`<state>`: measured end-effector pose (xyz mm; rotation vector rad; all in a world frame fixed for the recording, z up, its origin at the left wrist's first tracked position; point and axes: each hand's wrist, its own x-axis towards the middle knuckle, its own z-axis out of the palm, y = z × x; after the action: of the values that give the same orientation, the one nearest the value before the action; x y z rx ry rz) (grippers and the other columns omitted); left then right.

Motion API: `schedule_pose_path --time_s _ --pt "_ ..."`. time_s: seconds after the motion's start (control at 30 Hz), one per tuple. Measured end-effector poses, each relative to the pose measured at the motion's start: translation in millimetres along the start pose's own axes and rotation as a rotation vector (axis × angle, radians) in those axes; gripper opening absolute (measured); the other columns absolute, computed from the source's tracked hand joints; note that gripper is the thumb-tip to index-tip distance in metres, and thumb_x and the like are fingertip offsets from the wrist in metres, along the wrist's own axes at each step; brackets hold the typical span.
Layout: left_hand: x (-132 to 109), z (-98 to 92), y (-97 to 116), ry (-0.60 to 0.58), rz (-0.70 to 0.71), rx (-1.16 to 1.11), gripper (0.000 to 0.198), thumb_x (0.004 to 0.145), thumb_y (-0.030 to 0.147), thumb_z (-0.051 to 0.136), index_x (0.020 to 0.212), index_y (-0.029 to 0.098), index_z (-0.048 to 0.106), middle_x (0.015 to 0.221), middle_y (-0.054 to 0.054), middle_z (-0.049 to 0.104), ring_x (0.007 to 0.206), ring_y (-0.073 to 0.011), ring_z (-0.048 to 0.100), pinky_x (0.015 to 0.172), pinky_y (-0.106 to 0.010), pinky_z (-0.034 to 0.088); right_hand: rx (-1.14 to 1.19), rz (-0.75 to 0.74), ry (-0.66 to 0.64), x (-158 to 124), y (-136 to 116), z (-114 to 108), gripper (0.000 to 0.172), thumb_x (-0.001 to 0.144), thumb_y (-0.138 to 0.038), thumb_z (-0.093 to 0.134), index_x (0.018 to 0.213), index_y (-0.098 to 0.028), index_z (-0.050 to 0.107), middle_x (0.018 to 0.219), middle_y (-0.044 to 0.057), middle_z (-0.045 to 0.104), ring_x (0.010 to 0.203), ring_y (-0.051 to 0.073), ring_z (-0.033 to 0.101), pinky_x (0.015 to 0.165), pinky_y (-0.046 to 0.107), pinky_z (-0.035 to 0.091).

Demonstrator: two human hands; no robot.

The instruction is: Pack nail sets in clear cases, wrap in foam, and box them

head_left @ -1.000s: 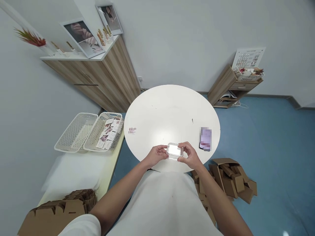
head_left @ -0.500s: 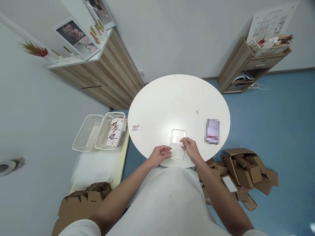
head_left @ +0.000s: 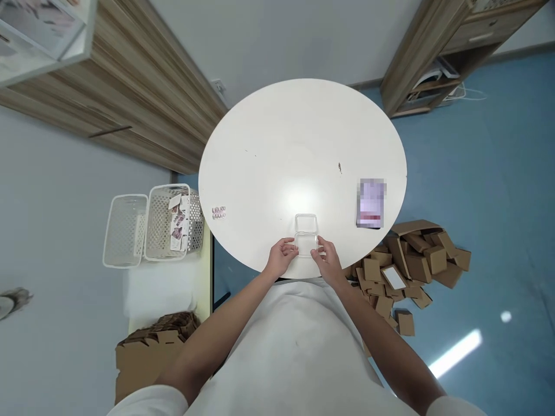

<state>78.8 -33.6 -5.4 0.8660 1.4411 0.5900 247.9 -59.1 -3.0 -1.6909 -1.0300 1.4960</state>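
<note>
Holding a small clear box (head_left: 306, 246) open by its sides, nr. the close edge of a white oval desk (head_left: 277, 127): L hand (head_left: 281, 255) pinches the L edge, R hand (head_left: 327, 261) the R edge nr. the corner, prob. to keep it steady & level. Lid (head_left: 306, 223) is tipped back away from the wearer, so the inside faces up, unblocked. Pink ovals (head_left: 219, 212) in 2 rows lie far L, pixelated phone-like item (head_left: 371, 203) far R, prob. set aside for elbow room.
</note>
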Motion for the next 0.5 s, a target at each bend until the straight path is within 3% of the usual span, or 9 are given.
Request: schedule_pose_path --time_s 0.27,0.4,0.5 --pt "14.7 14.7 -20.9 0.088 0.034 0.191 0.035 0.075 0.021 0.055 0.110 0.019 0.052 0.098 -0.006 0.057 0.077 -0.0118 0.056 0.076 -0.031 0.045 -0.088 0.042 -0.002 15.3 14.6 3.7 0.062 0.074 -0.048 0.052 0.130 -0.026 0.035 0.117 0.008 0.038 0.106 0.021 0.042 0.083 0.036 0.045" --pt "10.6 19.2 -19.7 0.175 0.053 0.340 0.042 0.074 0.024 0.057 0.115 0.020 0.050 0.104 -0.008 0.051 0.080 -0.0138 0.052 0.072 -0.031 0.046 -0.116 0.055 0.006 18.2 15.1 4.9 0.064 0.074 -0.048 0.052 0.131 -0.027 0.033 0.114 0.008 0.038 0.101 0.021 0.044 0.076 0.034 0.047" --pt "3.9 22.3 -19.8 0.155 0.064 0.366 0.048 0.074 0.026 0.057 0.120 0.020 0.045 0.104 -0.008 0.049 0.081 -0.0143 0.050 0.071 -0.031 0.046 -0.151 0.051 0.011 14.3 16.0 4.7 0.062 0.076 -0.045 0.049 0.132 -0.026 0.031 0.110 0.008 0.041 0.092 0.019 0.047 0.073 0.034 0.047"
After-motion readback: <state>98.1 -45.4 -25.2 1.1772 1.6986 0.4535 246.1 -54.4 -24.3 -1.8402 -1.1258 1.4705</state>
